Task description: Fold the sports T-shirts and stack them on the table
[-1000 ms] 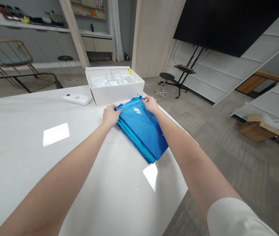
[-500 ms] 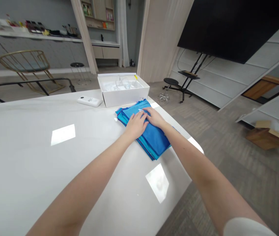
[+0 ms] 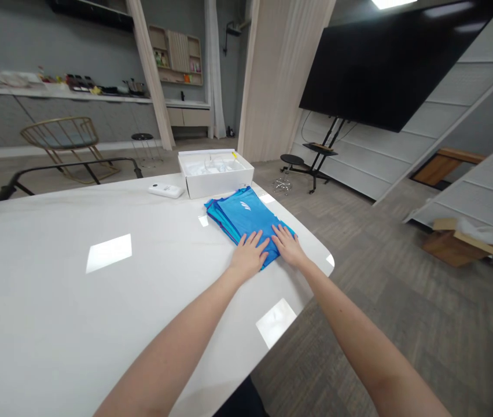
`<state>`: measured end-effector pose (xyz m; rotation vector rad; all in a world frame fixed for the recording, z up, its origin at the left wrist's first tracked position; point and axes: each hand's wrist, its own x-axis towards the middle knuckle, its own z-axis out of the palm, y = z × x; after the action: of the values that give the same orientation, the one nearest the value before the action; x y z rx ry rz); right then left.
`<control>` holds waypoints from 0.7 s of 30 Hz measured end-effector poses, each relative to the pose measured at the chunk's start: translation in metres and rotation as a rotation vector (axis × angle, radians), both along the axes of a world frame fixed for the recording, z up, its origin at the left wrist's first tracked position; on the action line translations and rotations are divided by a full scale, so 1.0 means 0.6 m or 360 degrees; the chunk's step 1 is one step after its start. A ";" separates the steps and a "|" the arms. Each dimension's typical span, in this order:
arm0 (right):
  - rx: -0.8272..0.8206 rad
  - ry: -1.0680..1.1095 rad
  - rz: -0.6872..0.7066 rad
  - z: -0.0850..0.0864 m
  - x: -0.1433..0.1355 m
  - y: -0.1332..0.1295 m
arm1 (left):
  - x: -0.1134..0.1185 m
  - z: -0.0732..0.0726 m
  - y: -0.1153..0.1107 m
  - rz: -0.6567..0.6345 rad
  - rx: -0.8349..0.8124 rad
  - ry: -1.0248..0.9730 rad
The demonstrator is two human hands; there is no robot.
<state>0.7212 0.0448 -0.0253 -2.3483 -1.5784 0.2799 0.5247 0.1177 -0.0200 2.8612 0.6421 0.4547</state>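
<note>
A stack of folded blue cloth (image 3: 246, 211) with a small white mark on its top lies near the table's right corner. My left hand (image 3: 250, 253) rests on the cloth's near left part, palm down with fingers spread. Beside it, my right hand (image 3: 287, 246) lies flat at the near right edge of the cloth, its fingers apart too. The two hands are separate, and neither grips anything.
Behind the cloth stands an open white box (image 3: 216, 182) with clear and white contents. A white device (image 3: 166, 190) lies left of it on the glossy white table (image 3: 142, 301). A chair frame (image 3: 77, 163) borders the far edge.
Both hands have slid from the far part of the cloth toward its near edge, uncovering the white mark. The fingers are more spread. The camera view has tilted up.
</note>
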 end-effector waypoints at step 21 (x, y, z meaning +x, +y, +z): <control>0.0175 0.0589 0.1271 0.037 -0.711 0.173 | -0.717 0.037 0.018 0.1377 -0.0109 0.0099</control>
<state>0.2945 0.1489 -0.0028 -1.3705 -2.1642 0.7185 0.0948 0.1284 0.0020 2.3972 1.8554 0.4254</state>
